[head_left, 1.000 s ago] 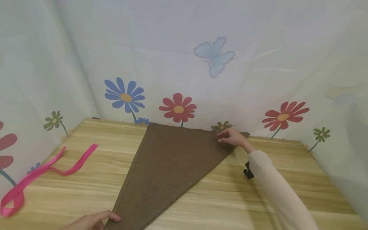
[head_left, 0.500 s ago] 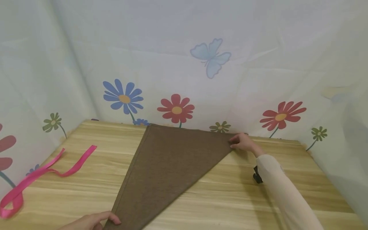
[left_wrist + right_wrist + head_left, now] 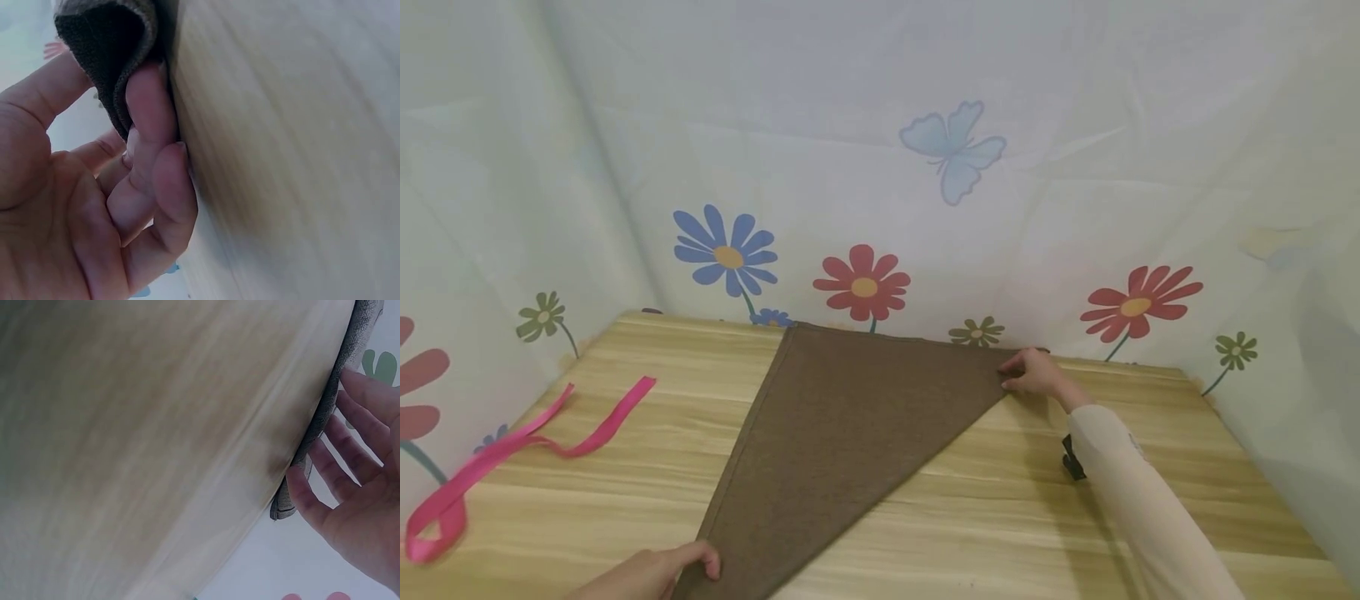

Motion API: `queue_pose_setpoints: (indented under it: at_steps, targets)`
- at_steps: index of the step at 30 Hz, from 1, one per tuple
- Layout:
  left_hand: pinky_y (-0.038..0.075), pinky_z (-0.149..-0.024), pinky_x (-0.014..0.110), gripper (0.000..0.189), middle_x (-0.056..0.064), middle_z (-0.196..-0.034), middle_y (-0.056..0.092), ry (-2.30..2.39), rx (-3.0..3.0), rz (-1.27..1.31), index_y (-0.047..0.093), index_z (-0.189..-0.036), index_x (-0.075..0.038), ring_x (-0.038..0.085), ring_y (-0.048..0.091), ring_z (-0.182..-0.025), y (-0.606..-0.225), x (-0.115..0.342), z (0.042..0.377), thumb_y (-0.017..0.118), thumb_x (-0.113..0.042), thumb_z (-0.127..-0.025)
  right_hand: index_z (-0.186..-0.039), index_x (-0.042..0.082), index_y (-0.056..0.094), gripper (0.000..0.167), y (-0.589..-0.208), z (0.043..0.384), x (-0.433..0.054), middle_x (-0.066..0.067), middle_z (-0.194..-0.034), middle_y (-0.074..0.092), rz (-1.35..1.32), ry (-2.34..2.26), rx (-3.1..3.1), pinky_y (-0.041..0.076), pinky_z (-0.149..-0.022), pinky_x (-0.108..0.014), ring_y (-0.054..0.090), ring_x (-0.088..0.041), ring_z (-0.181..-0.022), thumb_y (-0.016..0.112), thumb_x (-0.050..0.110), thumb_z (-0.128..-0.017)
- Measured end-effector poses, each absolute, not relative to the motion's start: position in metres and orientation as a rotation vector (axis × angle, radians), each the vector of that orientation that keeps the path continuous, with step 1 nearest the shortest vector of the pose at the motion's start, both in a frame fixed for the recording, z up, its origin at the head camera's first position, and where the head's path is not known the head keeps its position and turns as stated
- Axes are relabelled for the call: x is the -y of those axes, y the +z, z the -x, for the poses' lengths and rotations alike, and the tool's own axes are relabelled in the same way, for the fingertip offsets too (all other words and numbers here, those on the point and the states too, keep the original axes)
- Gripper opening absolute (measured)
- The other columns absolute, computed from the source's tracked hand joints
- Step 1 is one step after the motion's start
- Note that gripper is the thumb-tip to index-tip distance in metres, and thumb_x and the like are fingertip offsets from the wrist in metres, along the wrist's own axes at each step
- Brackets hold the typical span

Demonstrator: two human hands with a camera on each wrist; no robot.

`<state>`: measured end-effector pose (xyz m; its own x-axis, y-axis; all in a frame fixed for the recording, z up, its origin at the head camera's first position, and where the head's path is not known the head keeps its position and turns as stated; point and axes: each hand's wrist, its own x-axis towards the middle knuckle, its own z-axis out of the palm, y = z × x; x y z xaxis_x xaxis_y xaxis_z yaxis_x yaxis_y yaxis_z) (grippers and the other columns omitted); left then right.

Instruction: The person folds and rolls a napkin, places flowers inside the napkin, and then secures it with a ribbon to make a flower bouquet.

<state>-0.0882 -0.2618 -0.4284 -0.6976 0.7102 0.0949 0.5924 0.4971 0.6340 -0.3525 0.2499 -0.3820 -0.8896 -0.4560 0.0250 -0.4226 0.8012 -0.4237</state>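
Note:
A brown cloth point(image 3: 842, 425) lies folded into a triangle on the wooden table, its far edge along the back. At its near corner my left hand point(image 3: 658, 571) pinches the cloth. The left wrist view shows the folded cloth point(image 3: 112, 56) between the thumb and curled fingers point(image 3: 150, 112), low against the tabletop. My right hand point(image 3: 1033, 372) rests on the cloth's far right corner. In the right wrist view, its fairly straight fingers point(image 3: 359, 447) and thumb touch the cloth's edge point(image 3: 322, 412), with the cloth's tip sticking out past the thumb.
A pink ribbon point(image 3: 482, 458) lies looped on the left side of the wood-grain table point(image 3: 1000, 517). Behind the table hangs a pale curtain point(image 3: 790, 158) printed with flowers and a butterfly. A black clip-like piece point(image 3: 1072, 458) sits at the right sleeve point(image 3: 1138, 492).
My right hand has slid right along the cloth to its far corner, then stayed there. The left forefinger, straighter before, has bent at the near corner. The cloth looks the same.

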Motion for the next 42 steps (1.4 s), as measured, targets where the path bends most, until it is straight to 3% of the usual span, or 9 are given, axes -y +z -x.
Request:
queue_pose_setpoints:
  at_steps: [14, 20, 23, 26, 30, 37, 42]
  targets:
    - [0.021, -0.039, 0.011, 0.040, -0.022, -0.059, 0.021, 0.912, -2.581, -1.142, 0.044, -0.103, -0.021, -0.012, 0.018, -0.050, -0.422, 0.258, 0.091, 0.071, -0.018, -0.074, -0.098, -0.008, 0.065, 0.028, -0.380, 0.342, -0.261, -0.023, -0.098, 0.065, 0.750, -0.488, -2.956, 0.044, -0.085, -0.047, 0.057, -0.039, -0.097, 0.069, 0.009, -0.076]
    - [0.021, -0.039, 0.011, 0.052, -0.017, -0.054, 0.021, 0.863, -2.642, -1.186, 0.044, -0.099, -0.022, -0.011, 0.017, -0.050, -0.418, 0.257, 0.092, 0.057, 0.012, -0.062, -0.094, -0.010, 0.065, 0.027, -0.379, 0.326, -0.273, -0.023, -0.092, 0.065, 0.787, -0.514, -2.949, 0.046, -0.080, -0.046, 0.060, -0.038, -0.091, 0.070, 0.007, -0.074]
    - [0.022, -0.039, 0.011, 0.058, -0.015, -0.054, 0.021, 0.867, -2.643, -1.190, 0.045, -0.098, -0.022, -0.010, 0.018, -0.050, -0.416, 0.256, 0.093, 0.050, 0.019, -0.056, -0.094, -0.010, 0.065, 0.027, -0.378, 0.316, -0.279, -0.023, -0.092, 0.066, 0.777, -0.505, -2.952, 0.047, -0.078, -0.046, 0.060, -0.037, -0.090, 0.070, 0.008, -0.075]
    - [0.023, -0.039, 0.012, 0.054, -0.017, -0.054, 0.021, 0.883, -2.620, -1.155, 0.046, -0.097, -0.022, -0.010, 0.019, -0.050, -0.413, 0.255, 0.093, 0.057, 0.015, -0.059, -0.093, -0.010, 0.065, 0.026, -0.378, 0.306, -0.284, -0.022, -0.091, 0.066, 0.765, -0.495, -2.958, 0.047, -0.077, -0.046, 0.061, -0.037, -0.089, 0.071, 0.008, -0.075]
    - [0.025, -0.039, 0.015, 0.042, -0.020, -0.056, 0.022, 0.945, -2.535, -1.017, 0.048, -0.097, -0.022, -0.009, 0.023, -0.048, -0.407, 0.253, 0.095, 0.073, -0.005, -0.068, -0.091, -0.009, 0.066, 0.026, -0.377, 0.292, -0.292, -0.020, -0.088, 0.066, 0.754, -0.486, -2.977, 0.048, -0.074, -0.045, 0.061, -0.036, -0.086, 0.072, 0.008, -0.073]
    - [0.037, -0.053, 0.019, 0.044, -0.016, -0.076, 0.048, 0.941, -2.514, -1.024, 0.048, -0.094, -0.023, -0.003, 0.043, -0.065, -0.401, 0.248, 0.101, 0.079, -0.021, -0.063, -0.089, -0.008, 0.067, 0.027, -0.376, 0.270, -0.309, -0.019, -0.087, 0.067, 0.699, -0.448, -2.979, 0.048, -0.073, -0.045, 0.061, -0.034, -0.084, 0.073, 0.011, -0.072]
    - [0.036, -0.049, 0.018, 0.045, -0.017, -0.067, 0.039, 0.925, -2.506, -0.954, 0.050, -0.097, -0.025, -0.004, 0.038, -0.058, -0.396, 0.245, 0.102, 0.079, -0.031, -0.064, -0.087, -0.005, 0.068, 0.026, -0.378, 0.256, -0.322, -0.015, -0.084, 0.067, 0.662, -0.426, -3.009, 0.048, -0.071, -0.044, 0.061, -0.031, -0.080, 0.075, 0.015, -0.071]
